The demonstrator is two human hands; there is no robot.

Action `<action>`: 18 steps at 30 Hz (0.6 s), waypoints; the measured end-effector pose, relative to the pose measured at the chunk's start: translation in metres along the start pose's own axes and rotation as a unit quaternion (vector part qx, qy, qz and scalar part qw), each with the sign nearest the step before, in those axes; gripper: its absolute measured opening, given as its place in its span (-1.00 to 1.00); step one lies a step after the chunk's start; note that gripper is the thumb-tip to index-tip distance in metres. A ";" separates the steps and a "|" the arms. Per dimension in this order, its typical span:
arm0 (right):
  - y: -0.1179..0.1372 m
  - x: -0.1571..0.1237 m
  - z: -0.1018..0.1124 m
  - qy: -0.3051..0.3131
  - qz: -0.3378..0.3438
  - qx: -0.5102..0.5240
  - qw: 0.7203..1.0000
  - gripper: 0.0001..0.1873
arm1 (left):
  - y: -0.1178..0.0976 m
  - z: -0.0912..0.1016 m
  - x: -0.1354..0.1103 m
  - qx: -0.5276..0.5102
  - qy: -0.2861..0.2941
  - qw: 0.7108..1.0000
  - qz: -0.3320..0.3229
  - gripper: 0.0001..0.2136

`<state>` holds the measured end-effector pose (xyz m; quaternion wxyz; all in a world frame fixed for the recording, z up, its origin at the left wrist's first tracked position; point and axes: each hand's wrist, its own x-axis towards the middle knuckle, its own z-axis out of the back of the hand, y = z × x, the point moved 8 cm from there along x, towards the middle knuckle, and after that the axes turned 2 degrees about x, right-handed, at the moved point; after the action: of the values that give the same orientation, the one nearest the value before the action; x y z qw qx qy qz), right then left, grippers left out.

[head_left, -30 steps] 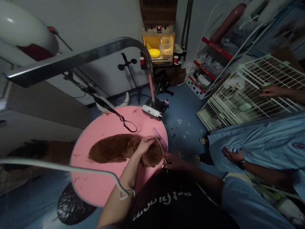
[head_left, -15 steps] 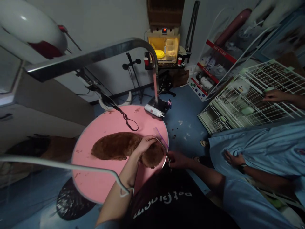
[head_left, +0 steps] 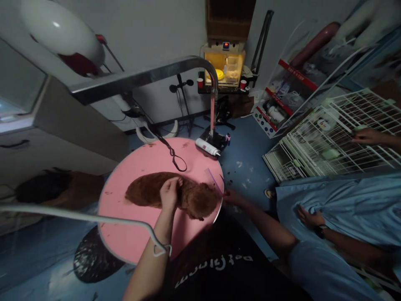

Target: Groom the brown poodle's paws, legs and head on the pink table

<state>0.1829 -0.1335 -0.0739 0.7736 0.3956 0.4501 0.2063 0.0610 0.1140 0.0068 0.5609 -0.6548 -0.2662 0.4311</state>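
A brown curly-coated dog [head_left: 200,200] lies on a round pink grooming table [head_left: 125,234], its head toward the right edge. My left hand [head_left: 170,191] is over the dog's back with its fingers curled closed; what they hold, if anything, is hidden. At the table's right rim my right hand [head_left: 233,198] is closed around the end of a purple comb [head_left: 214,180], whose teeth point up and left beside the dog's head. The curved scissors seen earlier cannot be made out clearly now.
A metal grooming arm [head_left: 150,73] arches over the table, with a black loop leash [head_left: 178,163] hanging down. A white bottle [head_left: 207,147] lies at its base. To the right a person in a blue gown [head_left: 338,200] has one hand on a white wire cage [head_left: 328,129]. A white tube [head_left: 94,217] crosses the lower left.
My left hand has moved left, from beside the dog's head onto its back. My right hand has shifted slightly up and right, and the curved scissors no longer show clearly. The view has turned slightly.
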 end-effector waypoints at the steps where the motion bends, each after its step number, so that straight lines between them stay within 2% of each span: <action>1: -0.005 0.009 0.003 -0.035 -0.020 -0.027 0.999 -0.74 | 0.012 0.019 -0.004 -0.005 -0.036 0.999 0.024 -0.81; 3: -0.012 0.021 0.004 -0.095 -0.051 -0.079 0.991 -0.69 | 0.041 0.035 -0.017 0.000 0.010 0.995 0.095 -0.77; 5: -0.017 0.029 -0.001 -0.123 -0.073 -0.121 0.982 -0.68 | 0.066 0.039 -0.032 0.009 0.060 0.988 0.145 -0.72; 9: -0.022 0.026 -0.005 -0.132 -0.083 -0.176 0.972 -0.73 | 0.096 0.023 -0.050 0.018 0.155 0.967 0.203 -0.71; 11: -0.018 0.011 0.003 -0.148 -0.066 -0.199 0.966 -0.77 | 0.105 0.011 -0.052 0.011 0.200 0.953 0.228 -0.76; 14: -0.005 -0.028 0.016 -0.178 -0.011 -0.241 0.954 -0.69 | 0.111 -0.002 -0.051 -0.010 0.258 0.928 0.268 -0.82; 16: 0.006 -0.053 0.012 -0.172 0.039 -0.272 0.946 -0.71 | 0.111 -0.007 -0.049 -0.025 0.292 0.909 0.295 -0.84; 18: 0.012 -0.074 -0.004 -0.143 0.077 -0.303 0.939 -0.77 | 0.108 -0.009 -0.047 -0.036 0.323 0.890 0.321 -0.87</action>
<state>0.1423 -0.1740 -0.0260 0.8947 0.2012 0.2188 0.3333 0.0311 0.0452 -0.0845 0.4229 -0.8273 0.1389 0.3428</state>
